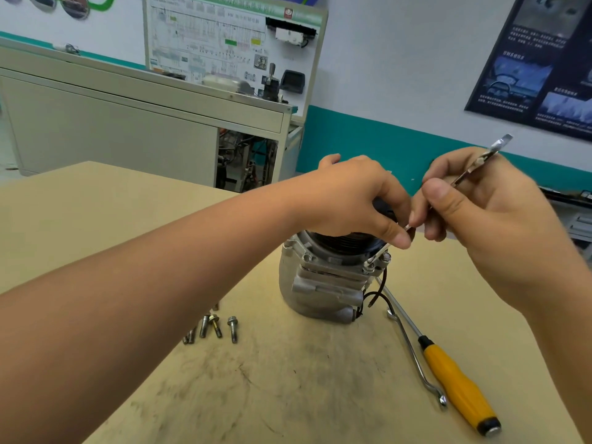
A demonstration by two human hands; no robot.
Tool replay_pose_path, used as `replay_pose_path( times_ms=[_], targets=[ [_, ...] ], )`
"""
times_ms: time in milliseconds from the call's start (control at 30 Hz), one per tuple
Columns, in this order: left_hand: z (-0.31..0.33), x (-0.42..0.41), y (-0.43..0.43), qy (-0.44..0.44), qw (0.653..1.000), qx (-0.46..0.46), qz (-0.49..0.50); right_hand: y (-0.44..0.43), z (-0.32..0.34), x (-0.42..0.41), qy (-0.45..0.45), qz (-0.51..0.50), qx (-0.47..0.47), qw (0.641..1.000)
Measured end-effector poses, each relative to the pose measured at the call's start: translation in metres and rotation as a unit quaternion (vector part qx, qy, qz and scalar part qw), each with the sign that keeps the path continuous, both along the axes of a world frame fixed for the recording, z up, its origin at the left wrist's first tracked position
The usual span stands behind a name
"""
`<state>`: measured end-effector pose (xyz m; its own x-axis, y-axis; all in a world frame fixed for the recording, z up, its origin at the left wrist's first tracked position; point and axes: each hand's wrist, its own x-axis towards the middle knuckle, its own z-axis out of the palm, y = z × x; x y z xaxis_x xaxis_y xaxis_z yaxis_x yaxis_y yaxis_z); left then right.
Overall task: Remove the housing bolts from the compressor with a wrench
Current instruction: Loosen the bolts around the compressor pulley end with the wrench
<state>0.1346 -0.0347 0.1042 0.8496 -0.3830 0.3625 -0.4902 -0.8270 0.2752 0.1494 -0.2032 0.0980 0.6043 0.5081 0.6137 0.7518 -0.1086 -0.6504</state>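
A silver compressor (pixel 323 283) stands upright on the tan table (pixel 288 379), its black pulley on top. A slim wrench (pixel 474 165) slants from upper right down to a housing bolt (pixel 369 263) at the compressor's right flange. My right hand (pixel 487 213) grips the wrench's shaft, the free end sticking out above my fingers. My left hand (pixel 355 203) rests over the pulley and pinches the wrench's lower part just above the bolt. Several removed bolts (pixel 211 326) lie on the table left of the compressor.
A second, bent wrench (pixel 413 354) and a yellow-handled screwdriver (pixel 455 379) lie on the table to the compressor's right. Black wires (pixel 378 296) hang from the compressor's side. A grey cabinet (pixel 128 123) with a training board stands behind the table.
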Motion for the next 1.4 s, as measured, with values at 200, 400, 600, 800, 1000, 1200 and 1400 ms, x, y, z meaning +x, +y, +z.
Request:
replay_pose_path(
  times_ms=[200,400,600,800,1000,1200,1400],
  targets=[
    [-0.001,0.002,0.0,-0.021,1.0,-0.02,-0.004,-0.001,-0.001,0.003,-0.031,-0.05,-0.023,0.998],
    [-0.002,0.007,0.002,-0.021,0.998,-0.056,0.028,0.013,0.011,0.009,-0.054,-0.072,-0.057,0.994],
    [-0.012,0.001,0.007,-0.033,0.997,-0.066,0.026,0.018,0.011,-0.001,-0.063,-0.014,-0.087,0.994],
    [-0.013,-0.007,0.005,-0.064,0.995,-0.075,0.009,0.01,0.006,-0.013,-0.094,0.007,-0.043,0.995],
    [-0.028,-0.029,0.009,-0.242,0.957,-0.127,0.098,-0.016,0.008,-0.01,-0.116,-0.015,0.066,0.991],
    [-0.077,-0.048,0.001,-0.232,0.961,-0.085,0.128,-0.02,-0.013,0.004,-0.062,-0.038,0.072,0.995],
    [-0.07,-0.035,-0.015,-0.21,0.967,0.024,0.142,-0.007,-0.005,0.012,-0.081,0.022,0.059,0.995]
  ],
)
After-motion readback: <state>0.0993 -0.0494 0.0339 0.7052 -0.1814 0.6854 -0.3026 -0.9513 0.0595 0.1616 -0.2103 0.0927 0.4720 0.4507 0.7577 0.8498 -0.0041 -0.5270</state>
